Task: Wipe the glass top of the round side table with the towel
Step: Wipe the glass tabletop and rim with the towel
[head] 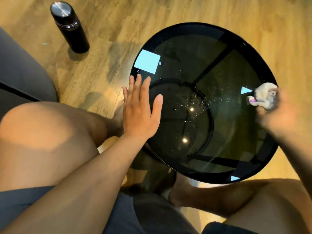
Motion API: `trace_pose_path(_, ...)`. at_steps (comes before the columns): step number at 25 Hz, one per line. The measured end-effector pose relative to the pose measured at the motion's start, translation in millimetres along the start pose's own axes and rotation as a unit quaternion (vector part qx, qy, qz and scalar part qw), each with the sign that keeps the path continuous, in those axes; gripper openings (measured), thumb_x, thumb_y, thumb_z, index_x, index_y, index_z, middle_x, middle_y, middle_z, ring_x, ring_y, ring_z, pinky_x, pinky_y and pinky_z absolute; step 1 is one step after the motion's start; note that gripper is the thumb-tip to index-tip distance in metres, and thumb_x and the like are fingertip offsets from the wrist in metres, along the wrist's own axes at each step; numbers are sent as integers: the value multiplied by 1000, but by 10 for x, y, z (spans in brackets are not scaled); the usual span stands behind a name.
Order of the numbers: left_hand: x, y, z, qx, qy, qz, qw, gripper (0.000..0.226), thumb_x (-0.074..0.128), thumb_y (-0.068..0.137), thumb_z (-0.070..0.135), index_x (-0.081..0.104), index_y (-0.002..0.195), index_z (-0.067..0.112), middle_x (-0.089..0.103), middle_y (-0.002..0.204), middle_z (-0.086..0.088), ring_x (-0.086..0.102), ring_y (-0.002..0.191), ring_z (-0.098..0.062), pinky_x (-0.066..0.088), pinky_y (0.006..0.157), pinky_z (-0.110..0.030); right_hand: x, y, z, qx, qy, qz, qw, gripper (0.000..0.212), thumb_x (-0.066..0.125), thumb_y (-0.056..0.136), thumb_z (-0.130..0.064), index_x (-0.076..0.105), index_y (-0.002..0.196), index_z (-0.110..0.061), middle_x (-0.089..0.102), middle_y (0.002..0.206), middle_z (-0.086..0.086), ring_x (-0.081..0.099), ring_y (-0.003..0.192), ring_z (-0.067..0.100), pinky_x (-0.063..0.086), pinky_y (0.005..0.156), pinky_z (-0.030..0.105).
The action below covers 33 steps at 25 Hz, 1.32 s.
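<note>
dark against honey
smoky black glass top (194, 53) flecked white; cream towel (265, 95), pink spot; black flask (70, 31), silver cap (61, 9); honey wood-grain floor (168, 12).

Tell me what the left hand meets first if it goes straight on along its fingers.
Nothing solid, as far as shown: the left hand points across the glass top near its edge, then past the black rim over floor. The bottle stands well left. Hand height unclear.
</note>
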State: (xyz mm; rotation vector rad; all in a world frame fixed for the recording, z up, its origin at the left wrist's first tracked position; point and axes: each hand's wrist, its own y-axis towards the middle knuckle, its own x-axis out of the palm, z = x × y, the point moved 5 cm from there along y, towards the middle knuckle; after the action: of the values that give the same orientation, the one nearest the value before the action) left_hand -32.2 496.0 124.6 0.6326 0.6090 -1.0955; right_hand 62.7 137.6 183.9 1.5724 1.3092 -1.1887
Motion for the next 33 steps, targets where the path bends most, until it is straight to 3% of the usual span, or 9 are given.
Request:
trace_pose_path(4, -29, -24, 23, 2, -1, -4, 1000, 59, 24, 99, 47, 30, 147, 14, 24, 158, -12, 6, 148, -23, 5, 119, -46, 410, -1211, -984, -143, 80, -73, 984, 45, 70, 79, -45, 48, 116, -33, 67, 102, 9, 64, 90, 35, 51, 76, 39)
trace_pose_path(8, -35, -32, 31, 2, 10, -18, 1000, 61, 22, 98, 47, 30, 147, 12, 23, 158, -14, 6, 148, -24, 4, 119, -47, 698, -2159, -1583, -350, 114, -179, 912, 54, 60, 79, -55, 48, 124, -26, 58, 107, 1, 58, 90, 19, 51, 68, 26)
trace_pose_path(10, -32, -42, 33, 0, 15, -20, 1000, 60, 21, 98, 47, 29, 147, 13, 22, 159, -12, 5, 148, -22, 4, 119, -47, 638, -1861, -1230, -338, 94, -175, 920, 52, 70, 78, -45, 54, 122, -20, 58, 107, 6, 57, 94, 24, 45, 75, 28)
trace_pose_path(16, -13, -20, 14, -13, 14, -13, 1000, 60, 20, 98, 49, 29, 147, 16, 22, 159, -9, 5, 148, -20, 5, 120, -46, 44, -327, 480, -63, -75, -72, 993, 63, 74, 72, -6, 45, 125, -23, 57, 112, 22, 60, 95, 44, 46, 77, 39)
trace_pose_path(20, -9, -16, 17, -9, 6, -8, 1000, 58, 22, 98, 48, 30, 146, 16, 24, 159, -9, 6, 148, -20, 4, 120, -45, -97, 91, 835, 66, -48, -56, 995, 40, 63, 81, -18, 49, 118, -19, 59, 109, 23, 62, 94, 46, 52, 81, 57)
trace_pose_path(24, -3, -2, -9, -11, 7, -6, 1000, 59, 22, 98, 50, 31, 146, 17, 24, 158, -8, 6, 148, -20, 5, 120, -46, 14, -584, 290, -5, -28, 4, 1000, 46, 67, 83, -13, 45, 122, -20, 63, 103, 16, 62, 87, 42, 44, 71, 37)
trace_pose_path(28, -10, -16, 11, -10, 7, -10, 1000, 61, 21, 97, 50, 30, 146, 16, 23, 159, -10, 6, 148, -21, 6, 119, -48, 348, -1553, -618, -94, 30, -71, 993, 49, 73, 77, -19, 49, 119, -26, 63, 101, 9, 62, 86, 35, 44, 67, 34)
trace_pose_path(31, -32, -27, 16, -8, 3, -12, 1000, 62, 20, 97, 50, 30, 147, 15, 23, 158, -11, 6, 148, -22, 5, 119, -48, 610, -2159, -1468, -248, 149, -137, 947, 48, 67, 81, -40, 51, 123, -23, 60, 103, 1, 56, 84, 12, 42, 67, 17)
trace_pose_path(33, -32, -45, 22, -5, 5, -20, 1000, 62, 19, 97, 50, 29, 147, 14, 22, 159, -11, 5, 148, -22, 4, 120, -46, 689, -2237, -1522, -310, 159, -177, 920, 50, 64, 84, -46, 49, 126, -23, 63, 109, 7, 59, 92, 14, 46, 74, 16)
